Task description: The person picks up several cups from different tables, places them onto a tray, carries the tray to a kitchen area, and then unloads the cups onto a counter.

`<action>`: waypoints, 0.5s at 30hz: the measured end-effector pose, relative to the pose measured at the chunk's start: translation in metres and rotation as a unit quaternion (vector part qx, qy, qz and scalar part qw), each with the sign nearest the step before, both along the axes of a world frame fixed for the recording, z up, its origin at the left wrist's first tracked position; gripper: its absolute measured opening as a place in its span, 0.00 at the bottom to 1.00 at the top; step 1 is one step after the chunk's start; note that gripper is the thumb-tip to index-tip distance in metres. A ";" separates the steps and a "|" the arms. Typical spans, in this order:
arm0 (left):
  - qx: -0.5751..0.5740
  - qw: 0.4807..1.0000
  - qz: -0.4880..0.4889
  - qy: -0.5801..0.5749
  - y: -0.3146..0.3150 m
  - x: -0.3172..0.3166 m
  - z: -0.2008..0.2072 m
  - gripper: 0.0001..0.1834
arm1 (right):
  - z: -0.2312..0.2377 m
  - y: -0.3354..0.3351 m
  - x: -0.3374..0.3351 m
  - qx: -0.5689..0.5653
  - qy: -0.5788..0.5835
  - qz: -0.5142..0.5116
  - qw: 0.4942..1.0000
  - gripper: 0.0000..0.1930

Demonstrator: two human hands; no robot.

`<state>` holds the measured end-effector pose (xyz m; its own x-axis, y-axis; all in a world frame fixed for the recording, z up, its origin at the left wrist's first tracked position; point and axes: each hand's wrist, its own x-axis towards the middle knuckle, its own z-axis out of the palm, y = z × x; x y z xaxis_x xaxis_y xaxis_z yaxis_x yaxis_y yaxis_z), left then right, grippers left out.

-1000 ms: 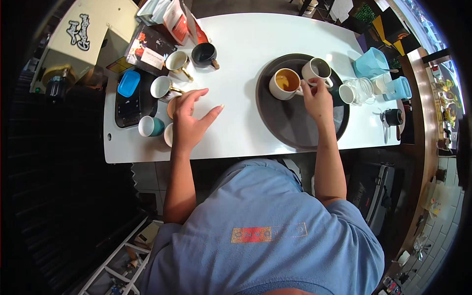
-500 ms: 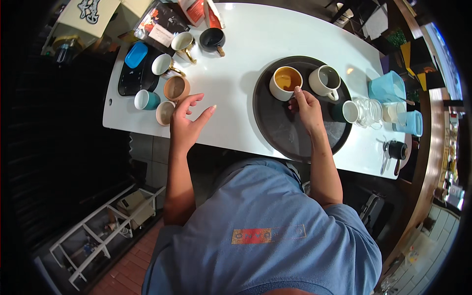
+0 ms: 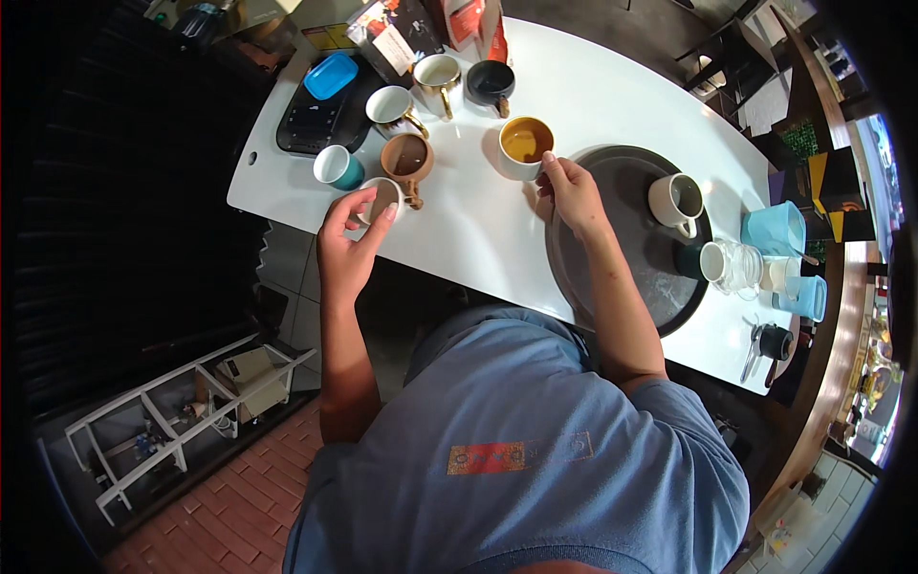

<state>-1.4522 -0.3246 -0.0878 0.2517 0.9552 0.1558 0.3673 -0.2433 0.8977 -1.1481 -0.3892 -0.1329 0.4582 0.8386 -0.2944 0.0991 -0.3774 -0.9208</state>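
My right hand (image 3: 571, 196) is closed on the handle of a white mug (image 3: 525, 151) with a mustard-yellow inside, which is over the white table left of the tray. Whether its base touches the table I cannot tell. My left hand (image 3: 350, 251) has thumb and fingers apart over a small cream cup (image 3: 385, 196), overlapping its near rim. Close by are a brown cup (image 3: 405, 158) with a knobbly handle and a teal cup (image 3: 338, 168) with a white inside. A cream mug (image 3: 675, 201) stands on the round dark tray (image 3: 612, 258).
Behind are two white mugs with gold handles (image 3: 391, 110) (image 3: 438, 82) and a black cup (image 3: 491, 86). A black scale (image 3: 311, 124) bears a blue lid (image 3: 331, 76). Clear glasses (image 3: 732, 266) and light-blue containers (image 3: 774, 230) stand right of the tray, bags (image 3: 475, 24) at the back.
The yellow-lined mug has moved left off the tray in my right hand. My left hand has come over the small cream cup. The view has shifted.
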 end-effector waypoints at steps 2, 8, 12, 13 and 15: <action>0.003 1.000 0.009 -0.003 0.004 -0.014 0.002 0.19 | -0.005 0.010 -0.010 -0.010 -0.007 0.017 1.000 0.25; -0.009 1.000 0.027 0.003 0.022 -0.045 -0.007 0.19 | -0.013 0.032 -0.027 -0.018 -0.023 0.023 0.999 0.26; -0.019 0.999 0.027 0.003 0.033 -0.056 -0.006 0.19 | -0.015 0.040 -0.034 -0.016 -0.021 0.011 1.000 0.26; -0.021 0.999 0.025 0.001 0.036 -0.057 -0.006 0.19 | -0.015 0.041 -0.035 -0.017 -0.020 0.003 1.000 0.26; -0.021 1.000 0.018 -0.001 0.041 -0.060 -0.006 0.20 | -0.014 0.044 -0.037 -0.018 -0.019 -0.007 1.000 0.26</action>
<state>-1.5123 -0.2833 -0.0934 0.2160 0.9694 0.1168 0.3731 -0.1925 0.9076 -1.1848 -0.3453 -0.1474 0.4814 0.8215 -0.3057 0.1288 -0.4113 -0.9024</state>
